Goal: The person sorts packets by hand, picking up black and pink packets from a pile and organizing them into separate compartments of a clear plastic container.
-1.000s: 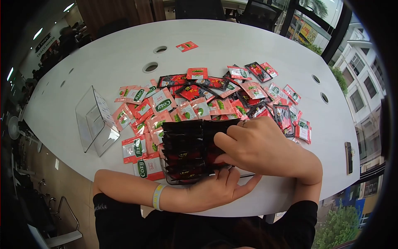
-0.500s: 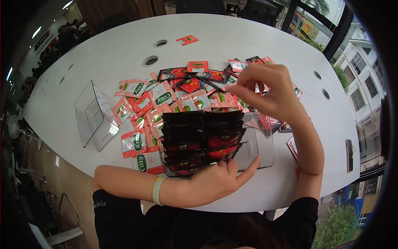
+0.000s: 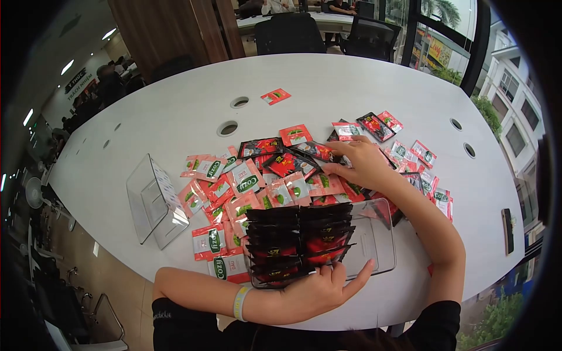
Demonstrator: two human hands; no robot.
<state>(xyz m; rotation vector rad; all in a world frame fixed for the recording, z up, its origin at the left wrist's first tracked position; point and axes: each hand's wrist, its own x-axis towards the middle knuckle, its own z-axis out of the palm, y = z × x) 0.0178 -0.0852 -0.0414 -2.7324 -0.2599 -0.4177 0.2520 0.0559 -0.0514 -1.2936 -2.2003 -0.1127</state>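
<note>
A clear plastic box (image 3: 383, 234) stands near the table's front edge, its left part packed with two rows of upright black sachets (image 3: 275, 237). My left hand (image 3: 319, 292), with a grey wristband, curls its fingers over the box's front side; the index finger stretches out to the right. Over the pile behind the box, my right hand (image 3: 366, 164) has its thumb and index finger apart around the right end of a black-and-red sachet (image 3: 313, 151). Pink Cozy sachets (image 3: 246, 177) and more black-and-red sachets (image 3: 288, 165) lie mixed under and around that hand.
Another clear plastic container (image 3: 155, 202) stands on the left. One red sachet (image 3: 275, 96) lies apart at the back, near two round table holes (image 3: 228, 128). A phone (image 3: 507, 231) rests at the right edge. Chairs (image 3: 290, 35) and people are beyond the table.
My right hand has come down from above the box onto the sachet pile. The left hand stays at the box. The camera has tilted up, so everything sits lower in view.
</note>
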